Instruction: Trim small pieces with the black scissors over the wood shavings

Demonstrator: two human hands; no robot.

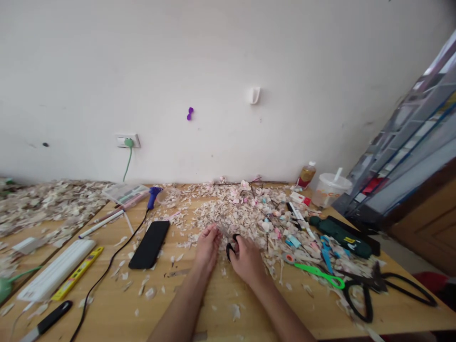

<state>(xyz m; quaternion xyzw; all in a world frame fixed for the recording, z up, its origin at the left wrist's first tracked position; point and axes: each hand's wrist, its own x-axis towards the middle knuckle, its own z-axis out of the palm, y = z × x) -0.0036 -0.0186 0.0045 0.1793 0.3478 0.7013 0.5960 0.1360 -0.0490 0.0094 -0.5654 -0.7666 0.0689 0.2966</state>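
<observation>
Lying along the left edge of the table [116, 311] is a long white case [59, 270], with a yellow pack [77, 274] just beside it and a black-handled blade [55, 317] toward the near left corner. A clear plastic box [124, 194] and a purple glue gun [154, 197] sit by the far edge, left of the middle; a black phone [149, 244] lies nearer. Pale flakes [213, 213] heap across the middle toward the far edge, crowding the space in front of both hands. A bottle [307, 175] and a lidded cup [329, 190] stand at the far right corner; green-handled scissors [318, 274] and large black-handled shears [376, 280] lie toward the right edge.

The left hand [207, 244] has curled fingers, their tips near the blades; I cannot tell whether they pinch a flake or stand slightly apart. The right hand [247, 259] is closed around the black handles of small scissors [234, 237], whose blades point away toward the left fingertips and the heap. The scissors lie between the two hands, handles within the right fingers; how wide the blades stand is too blurred to tell.
</observation>
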